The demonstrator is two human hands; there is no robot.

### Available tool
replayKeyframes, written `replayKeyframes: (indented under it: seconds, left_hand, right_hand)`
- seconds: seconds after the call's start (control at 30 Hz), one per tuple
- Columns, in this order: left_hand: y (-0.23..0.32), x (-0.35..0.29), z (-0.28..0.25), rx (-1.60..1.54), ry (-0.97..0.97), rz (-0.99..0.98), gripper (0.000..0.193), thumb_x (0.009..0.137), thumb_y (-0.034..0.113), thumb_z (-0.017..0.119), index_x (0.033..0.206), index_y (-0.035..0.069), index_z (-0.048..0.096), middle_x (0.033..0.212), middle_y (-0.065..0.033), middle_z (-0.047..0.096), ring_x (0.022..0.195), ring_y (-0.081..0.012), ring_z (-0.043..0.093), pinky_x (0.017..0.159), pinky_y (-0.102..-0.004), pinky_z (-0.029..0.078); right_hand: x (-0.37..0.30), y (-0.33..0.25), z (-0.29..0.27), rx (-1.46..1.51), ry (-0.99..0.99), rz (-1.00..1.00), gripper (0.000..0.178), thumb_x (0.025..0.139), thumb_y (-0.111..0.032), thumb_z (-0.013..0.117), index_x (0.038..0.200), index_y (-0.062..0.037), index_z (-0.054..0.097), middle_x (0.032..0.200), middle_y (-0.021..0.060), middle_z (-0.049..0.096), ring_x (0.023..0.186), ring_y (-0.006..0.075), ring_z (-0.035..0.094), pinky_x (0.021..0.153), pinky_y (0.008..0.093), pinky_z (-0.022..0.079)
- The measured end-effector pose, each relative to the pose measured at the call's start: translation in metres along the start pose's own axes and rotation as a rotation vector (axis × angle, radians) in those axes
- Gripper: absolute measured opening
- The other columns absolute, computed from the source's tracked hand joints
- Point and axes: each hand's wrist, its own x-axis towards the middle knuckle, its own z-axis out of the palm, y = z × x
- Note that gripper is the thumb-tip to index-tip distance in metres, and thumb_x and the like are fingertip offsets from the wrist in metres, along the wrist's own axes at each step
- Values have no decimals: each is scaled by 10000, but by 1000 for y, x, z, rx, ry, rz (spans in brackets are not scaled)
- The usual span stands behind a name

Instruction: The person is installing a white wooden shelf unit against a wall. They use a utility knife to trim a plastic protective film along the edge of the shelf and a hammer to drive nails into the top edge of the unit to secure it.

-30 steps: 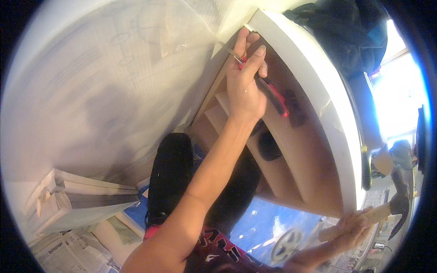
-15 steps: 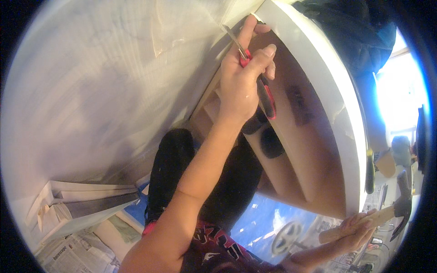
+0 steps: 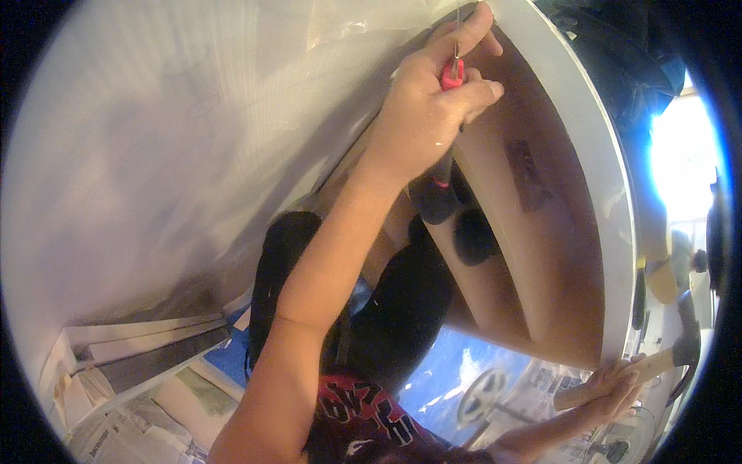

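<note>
My left hand (image 3: 425, 104) is raised beside the white wall, close to the top corner of a brown-sided wooden piece with a curved white edge (image 3: 591, 131). Its fingers close around a narrow-bladed hand tool with a red and black handle (image 3: 451, 75). The slim metal blade points up along my forefinger, and much of the handle is hidden by the hand. Low on the right, my right hand (image 3: 607, 390) wraps around the wooden handle of a claw hammer (image 3: 657, 363). The dark hammer head points away to the right, beside the wooden piece's lower corner.
A large white wall (image 3: 154, 170) fills the left side. Slanting boards and dark rounded objects (image 3: 473, 236) lie inside the wooden piece. Below are blue sheeting (image 3: 444, 359), a grey spoked wheel shape (image 3: 481, 396), newspaper (image 3: 135, 433) and white panels (image 3: 139, 340). Dark cloth (image 3: 618, 54) hangs upper right.
My left hand has moved up and right, and the bladed tool has swung from leaning left to nearly upright. My right hand and the hammer have barely shifted.
</note>
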Motion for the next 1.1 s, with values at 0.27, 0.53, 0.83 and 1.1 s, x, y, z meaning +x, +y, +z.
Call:
replayKeyframes:
  seconds: [0.27, 0.53, 0.83, 1.1]
  left_hand:
    - [-13, -2, -10, 136, -125, -87, 997, 832, -89, 617, 1662, 267, 195, 1106, -8, 523, 802, -109, 499, 774, -230, 473]
    - [-11, 1, 6, 376, -38, 23, 731, 888, 26, 654, 1571, 93, 401, 1075, -100, 704, 768, -204, 637, 742, -325, 530]
    - [-9, -17, 15, 406, 180, 165, 757, 869, -21, 621, 1564, -6, 321, 953, -201, 695, 813, -324, 686, 781, -385, 553]
    - [7, -129, -12, 173, 121, -434, 571, 949, 36, 645, 1481, 8, 442, 1004, -9, 584, 667, -61, 489, 601, -231, 450]
  right_hand:
    - [-10, 32, -42, -189, 221, -123, 589, 1020, -314, 593, 1418, 106, 483, 1228, 281, 617, 881, 299, 648, 689, 356, 577]
    - [-8, 39, -64, -150, -17, -34, 644, 993, -384, 638, 1378, 115, 508, 1274, 276, 601, 858, 270, 658, 689, 366, 557]
    - [-14, 25, -32, -331, -52, -94, 602, 1019, -417, 598, 1390, 52, 532, 992, 139, 613, 753, 168, 609, 614, 289, 493]
    - [5, -55, 38, -482, -188, -210, 533, 1019, -321, 648, 1396, 40, 540, 794, 34, 595, 616, 62, 503, 487, 223, 341]
